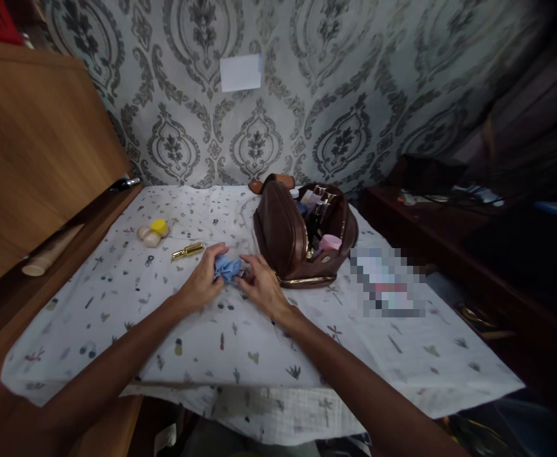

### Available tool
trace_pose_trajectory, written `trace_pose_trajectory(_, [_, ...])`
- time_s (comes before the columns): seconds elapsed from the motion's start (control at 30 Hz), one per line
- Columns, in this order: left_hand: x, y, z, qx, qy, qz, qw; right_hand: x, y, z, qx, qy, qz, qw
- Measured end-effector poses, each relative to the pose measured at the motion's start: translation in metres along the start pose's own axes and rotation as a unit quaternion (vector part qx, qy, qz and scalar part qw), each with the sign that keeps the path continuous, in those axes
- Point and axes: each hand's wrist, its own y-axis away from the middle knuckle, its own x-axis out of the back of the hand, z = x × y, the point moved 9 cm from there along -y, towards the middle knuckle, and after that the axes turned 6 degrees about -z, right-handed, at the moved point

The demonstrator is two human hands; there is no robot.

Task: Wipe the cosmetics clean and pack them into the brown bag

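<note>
A crumpled blue cloth (227, 269) is bunched up in my left hand (203, 279), whose fingers and thumb close round it. My right hand (265, 287) meets the cloth from the other side, fingers pinched on a small shiny item (244, 271) too small to name. Just right of my right hand stands a brown makeup bag (283, 231), unzipped and full of cosmetics. A pink round item (330, 242) shows at its mouth. On the left, beyond my left hand, lies a gold tube (187, 251) like a lipstick.
Several small beige jars, one with a yellow lid (159, 226), sit at the left on a patterned white cloth (183, 349). A wooden cabinet (45, 152) borders the left side. A blurred-out flat item (387, 282) lies right of the bag. Behind rises a papered wall (259, 139).
</note>
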Motion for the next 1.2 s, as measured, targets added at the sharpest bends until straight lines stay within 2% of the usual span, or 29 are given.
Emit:
trace_pose_trajectory(0.17, [0.013,-0.002,0.009,0.002,0.050,0.055,0.997,0.004,0.005,-0.013,0.058,-0.020,0.032,0.998])
trace_pose_trajectory(0.33, [0.016,-0.004,0.013,0.050,0.146,0.034,0.987,0.000,0.003,-0.017,0.086,-0.060,0.005,0.994])
trace_pose_trajectory(0.47, [0.018,-0.004,0.006,0.091,0.192,0.024,0.977,-0.005,0.001,-0.012,0.077,-0.113,-0.017,0.990])
trace_pose_trajectory(0.6, [0.010,-0.006,0.000,0.105,0.227,-0.015,0.968,-0.013,0.000,-0.003,0.035,-0.200,-0.033,0.979])
trace_pose_trajectory(0.73, [0.007,-0.005,-0.009,0.132,0.257,-0.005,0.957,-0.020,0.000,0.003,-0.005,-0.314,-0.043,0.948])
trace_pose_trajectory(0.83, [0.006,-0.002,-0.008,0.140,0.226,0.003,0.964,-0.023,-0.001,0.003,-0.021,-0.347,-0.053,0.936])
trace_pose_trajectory(0.93, [0.003,-0.001,0.003,0.113,0.165,-0.010,0.980,-0.024,-0.002,0.005,-0.034,-0.366,-0.057,0.928])
trace_pose_trajectory(1.1, [-0.004,-0.003,0.033,-0.005,0.106,-0.038,0.994,-0.023,-0.003,0.010,-0.044,-0.405,-0.051,0.912])
trace_pose_trajectory(1.2, [-0.003,-0.004,0.036,-0.028,0.090,-0.030,0.995,-0.023,-0.004,0.011,-0.051,-0.407,-0.054,0.911])
